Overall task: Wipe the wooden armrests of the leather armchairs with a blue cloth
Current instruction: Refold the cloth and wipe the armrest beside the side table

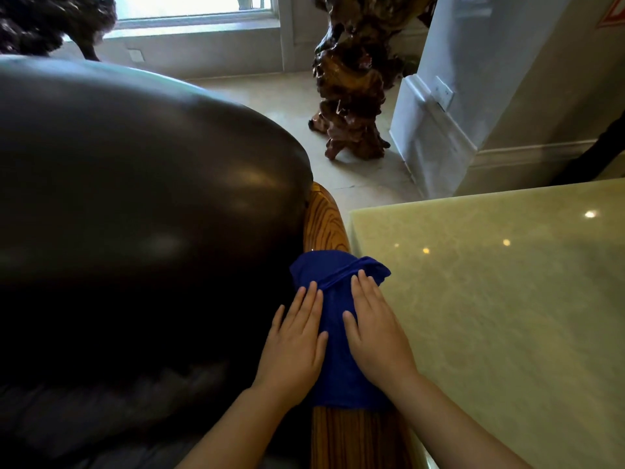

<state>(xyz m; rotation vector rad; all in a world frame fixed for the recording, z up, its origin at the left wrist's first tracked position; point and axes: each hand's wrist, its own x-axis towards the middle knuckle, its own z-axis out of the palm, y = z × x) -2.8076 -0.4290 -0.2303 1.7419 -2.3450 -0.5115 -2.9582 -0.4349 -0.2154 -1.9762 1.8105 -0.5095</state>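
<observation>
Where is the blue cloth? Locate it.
In the head view, lower centre: the blue cloth drapes over the wooden armrest, under both hands, between leather armchair and stone table.

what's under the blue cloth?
The blue cloth lies draped over the wooden armrest, pressed flat by the left hand and right hand. Bare wood shows beyond and nearer the camera; the covered stretch cannot be seen.

Armrest middle (under cloth)
</observation>
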